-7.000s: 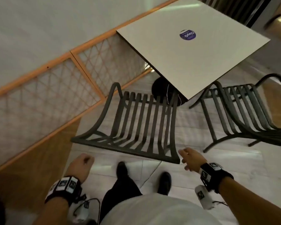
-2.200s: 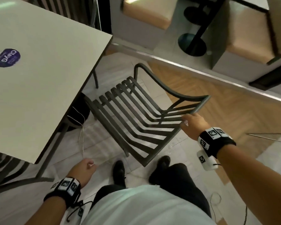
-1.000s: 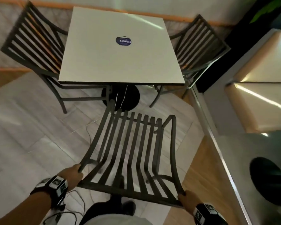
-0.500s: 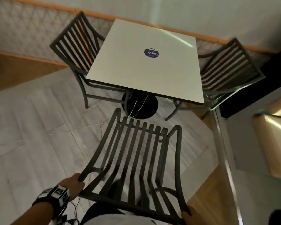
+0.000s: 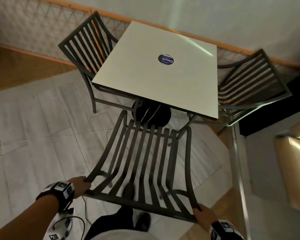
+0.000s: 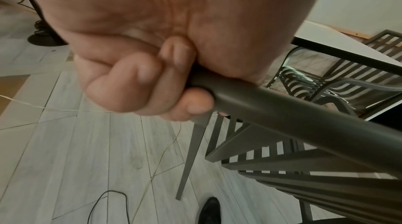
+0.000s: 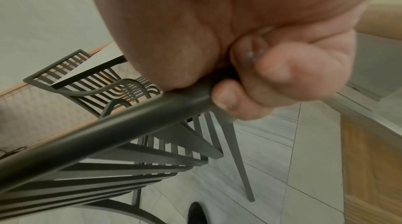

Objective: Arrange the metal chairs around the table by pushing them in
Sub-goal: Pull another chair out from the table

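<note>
Head view, from left to right: a slatted metal chair stands at the left side of the square white table, its seat tucked under the tabletop. The left hand grips the left end of the top rail of the near chair; in the left wrist view its fingers curl tightly round the dark bar. This near chair stands just short of the table's near edge, its front edge close to the round black table base, the seat not under the top. A round blue sticker lies on the tabletop. The right hand grasps the right end of the same rail, fingers wrapped round it in the right wrist view. A third chair sits at the table's right side, pushed in.
</note>
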`<state>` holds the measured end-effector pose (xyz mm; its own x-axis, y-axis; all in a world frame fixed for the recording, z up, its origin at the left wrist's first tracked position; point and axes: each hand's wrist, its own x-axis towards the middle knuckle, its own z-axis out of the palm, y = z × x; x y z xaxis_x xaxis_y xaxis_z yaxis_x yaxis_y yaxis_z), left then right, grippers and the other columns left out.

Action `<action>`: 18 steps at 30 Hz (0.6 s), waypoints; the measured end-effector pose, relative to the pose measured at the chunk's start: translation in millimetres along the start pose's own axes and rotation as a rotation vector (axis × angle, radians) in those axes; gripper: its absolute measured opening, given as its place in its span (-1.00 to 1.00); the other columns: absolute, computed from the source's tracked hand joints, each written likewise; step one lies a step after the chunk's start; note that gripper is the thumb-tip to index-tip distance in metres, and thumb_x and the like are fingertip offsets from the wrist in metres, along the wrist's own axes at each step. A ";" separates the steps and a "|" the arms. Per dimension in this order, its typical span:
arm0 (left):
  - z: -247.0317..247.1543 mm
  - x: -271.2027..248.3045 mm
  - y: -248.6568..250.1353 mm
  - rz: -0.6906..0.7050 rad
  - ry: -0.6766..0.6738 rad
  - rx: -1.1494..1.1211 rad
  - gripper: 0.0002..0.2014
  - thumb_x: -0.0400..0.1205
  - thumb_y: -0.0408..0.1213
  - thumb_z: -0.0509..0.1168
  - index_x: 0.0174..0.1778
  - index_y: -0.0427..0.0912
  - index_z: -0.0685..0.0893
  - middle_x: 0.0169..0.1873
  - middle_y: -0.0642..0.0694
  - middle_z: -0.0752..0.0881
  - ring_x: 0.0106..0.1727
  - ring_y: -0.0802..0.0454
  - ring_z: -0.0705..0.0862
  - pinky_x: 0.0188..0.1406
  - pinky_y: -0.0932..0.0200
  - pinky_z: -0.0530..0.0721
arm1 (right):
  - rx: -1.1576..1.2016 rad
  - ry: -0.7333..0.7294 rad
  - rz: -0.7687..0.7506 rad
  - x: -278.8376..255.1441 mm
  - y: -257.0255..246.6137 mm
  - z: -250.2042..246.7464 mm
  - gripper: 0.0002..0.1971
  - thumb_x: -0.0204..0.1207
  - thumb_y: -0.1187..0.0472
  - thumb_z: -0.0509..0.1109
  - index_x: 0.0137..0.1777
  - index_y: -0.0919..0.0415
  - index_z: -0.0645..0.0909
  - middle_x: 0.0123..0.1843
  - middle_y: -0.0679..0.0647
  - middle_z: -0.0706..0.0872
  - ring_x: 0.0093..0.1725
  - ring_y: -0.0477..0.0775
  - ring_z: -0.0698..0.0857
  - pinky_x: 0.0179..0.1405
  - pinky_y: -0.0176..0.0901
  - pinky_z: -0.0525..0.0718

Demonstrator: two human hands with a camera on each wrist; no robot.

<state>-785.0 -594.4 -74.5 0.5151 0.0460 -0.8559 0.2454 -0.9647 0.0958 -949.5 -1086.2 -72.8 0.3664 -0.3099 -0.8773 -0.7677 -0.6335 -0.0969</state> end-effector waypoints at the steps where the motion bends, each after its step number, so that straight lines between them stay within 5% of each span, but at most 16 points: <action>1: -7.3 4.9 3.5 0.001 0.003 0.005 -0.77 0.67 0.05 0.21 0.08 0.01 0.59 -0.01 -0.08 0.72 -0.04 -0.05 0.72 0.03 0.13 0.65 | -0.002 0.005 -0.001 2.2 -4.3 -5.5 -0.72 0.58 -0.03 0.12 0.13 0.01 0.57 0.02 0.07 0.71 -0.01 0.06 0.68 0.19 -0.01 0.62; 4: -29.1 20.5 13.1 0.012 0.007 0.016 -0.71 0.69 0.07 0.18 0.15 -0.02 0.61 0.03 -0.06 0.69 0.11 -0.09 0.72 0.10 0.13 0.60 | -0.039 0.010 -0.039 3.5 -29.2 -27.3 -0.72 0.62 -0.02 0.09 0.09 0.07 0.57 0.00 0.10 0.71 -0.04 0.06 0.68 0.09 -0.06 0.63; 7: -56.1 24.4 28.9 0.028 0.021 0.013 -0.65 0.72 0.04 0.18 0.29 -0.07 0.62 0.02 -0.08 0.67 -0.10 0.00 0.67 0.01 0.15 0.64 | -0.066 0.045 -0.063 14.2 -43.9 -43.8 -0.74 0.64 0.01 0.08 -0.02 0.09 0.57 -0.06 0.12 0.71 -0.09 0.08 0.68 0.00 -0.07 0.60; 9: -73.4 32.6 35.1 0.040 0.045 -0.003 -0.71 0.72 0.02 0.20 0.24 -0.04 0.62 -0.01 -0.09 0.68 -0.17 0.02 0.65 -0.13 0.15 0.62 | -0.072 0.075 -0.070 16.8 -58.3 -52.2 -0.74 0.64 0.01 0.09 -0.09 0.07 0.57 -0.12 0.10 0.70 -0.15 0.05 0.67 -0.05 -0.07 0.61; 13: -101.9 52.0 48.0 0.074 0.081 0.005 -0.73 0.73 0.00 0.18 0.15 -0.07 0.65 -0.04 -0.09 0.69 -0.06 -0.05 0.66 -0.05 0.14 0.53 | -0.089 0.130 -0.065 30.0 -82.1 -69.1 -0.74 0.65 0.01 0.09 -0.03 0.09 0.57 -0.19 0.04 0.65 -0.26 -0.01 0.62 -0.26 -0.12 0.53; 18: -113.0 55.6 61.6 0.089 0.013 0.055 -0.71 0.76 -0.12 0.15 0.24 -0.21 0.64 -0.33 0.03 0.53 -0.40 0.14 0.50 -0.44 0.31 0.47 | -0.078 0.144 -0.029 42.3 -88.7 -83.4 -0.67 0.66 0.06 0.13 0.16 0.23 0.64 0.11 0.26 0.74 0.15 0.28 0.68 -0.07 -0.16 0.46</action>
<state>-648.4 -621.9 -58.8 0.5438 -0.0379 -0.8384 0.1530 -0.9778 0.1434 -822.0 -1102.2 -62.1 0.4636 -0.3860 -0.7976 -0.7147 -0.6949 -0.0791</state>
